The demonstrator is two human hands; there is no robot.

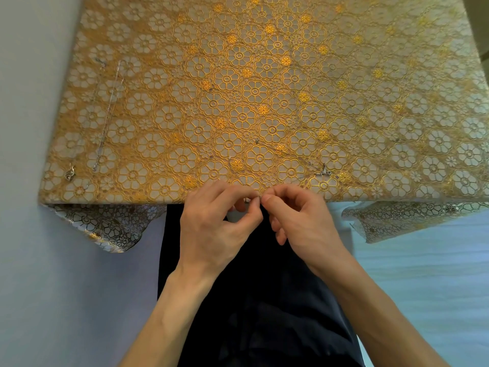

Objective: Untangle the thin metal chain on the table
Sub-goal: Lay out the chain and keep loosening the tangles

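Note:
A thin silver chain lies near the front edge of the table, which wears a gold floral cloth. Its strands run from a small clasp and a knotted cluster down toward my hands. My left hand and my right hand meet fingertip to fingertip at the table's front edge. Both pinch a bit of the chain between thumb and forefinger. The piece between the fingers is mostly hidden.
A second silver chain lies stretched out straight along the left side of the table, with a small pendant beside its near end. The cloth hangs over the front corners. My dark-clothed lap is below the hands.

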